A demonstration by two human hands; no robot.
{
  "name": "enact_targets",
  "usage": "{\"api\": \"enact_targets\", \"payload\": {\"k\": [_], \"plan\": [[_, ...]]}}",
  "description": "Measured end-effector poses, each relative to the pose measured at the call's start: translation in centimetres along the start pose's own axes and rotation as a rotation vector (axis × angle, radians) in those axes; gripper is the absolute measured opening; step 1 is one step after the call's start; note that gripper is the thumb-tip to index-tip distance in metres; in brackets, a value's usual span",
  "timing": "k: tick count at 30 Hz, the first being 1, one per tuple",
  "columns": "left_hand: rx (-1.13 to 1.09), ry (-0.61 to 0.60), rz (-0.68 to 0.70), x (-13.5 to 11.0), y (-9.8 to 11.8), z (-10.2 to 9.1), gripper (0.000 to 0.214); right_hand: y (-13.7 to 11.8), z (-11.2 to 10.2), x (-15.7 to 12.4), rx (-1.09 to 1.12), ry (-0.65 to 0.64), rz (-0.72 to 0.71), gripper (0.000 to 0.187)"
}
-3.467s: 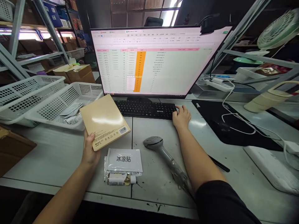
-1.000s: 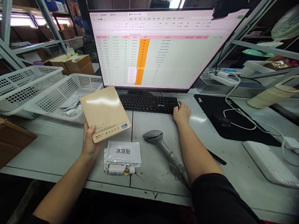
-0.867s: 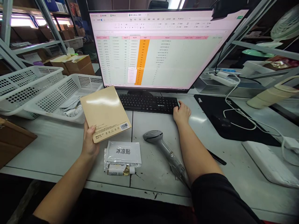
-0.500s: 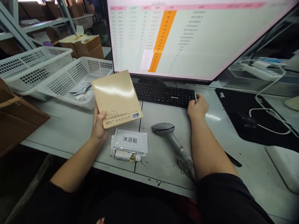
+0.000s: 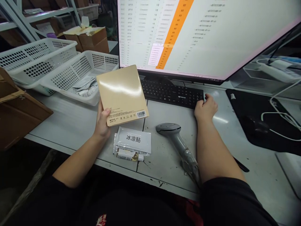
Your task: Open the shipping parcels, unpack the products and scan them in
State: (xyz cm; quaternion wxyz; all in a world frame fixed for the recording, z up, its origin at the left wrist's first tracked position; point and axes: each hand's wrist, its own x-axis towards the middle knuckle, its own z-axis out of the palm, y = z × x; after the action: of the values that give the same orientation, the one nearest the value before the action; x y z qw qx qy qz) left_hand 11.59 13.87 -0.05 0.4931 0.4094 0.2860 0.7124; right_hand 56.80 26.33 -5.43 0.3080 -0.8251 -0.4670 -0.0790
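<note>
My left hand (image 5: 102, 121) grips the lower left corner of a flat tan box (image 5: 121, 94) with a barcode, holding it tilted above the table. My right hand (image 5: 205, 108) rests at the right end of the black keyboard (image 5: 171, 93), fingers curled down onto the keys. Between my arms lie a white sachet with black characters (image 5: 136, 140), a small tube (image 5: 128, 155) under it, and a grey barcode scanner (image 5: 176, 141).
A large monitor (image 5: 202, 34) showing a spreadsheet stands behind the keyboard. White mesh baskets (image 5: 77, 78) sit at the left, a brown carton (image 5: 18, 110) at the far left edge. A black mouse pad (image 5: 256, 122) with white cables lies at the right.
The view has dropped and moved closer to the table and screen. My left hand still holds the tan box and my right hand stays at the keyboard's right end.
</note>
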Motion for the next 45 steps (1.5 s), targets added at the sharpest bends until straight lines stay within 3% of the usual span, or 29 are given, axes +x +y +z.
{"api": "enact_targets", "payload": {"k": [25, 33, 45], "plan": [[0.025, 0.054, -0.029, -0.2, 0.3, 0.3, 0.052, -0.8, -1.1, -0.4, 0.07, -0.042, -0.008, 0.062], [0.051, 0.12, -0.046, -0.2, 0.8, 0.8, 0.046, 0.3, -0.8, 0.4, 0.167, -0.058, -0.012, 0.066], [0.109, 0.153, -0.081, -0.2, 1.6, 2.1, 0.042, 2.1, -1.3, 0.2, 0.191, -0.021, -0.041, 0.048]]}}
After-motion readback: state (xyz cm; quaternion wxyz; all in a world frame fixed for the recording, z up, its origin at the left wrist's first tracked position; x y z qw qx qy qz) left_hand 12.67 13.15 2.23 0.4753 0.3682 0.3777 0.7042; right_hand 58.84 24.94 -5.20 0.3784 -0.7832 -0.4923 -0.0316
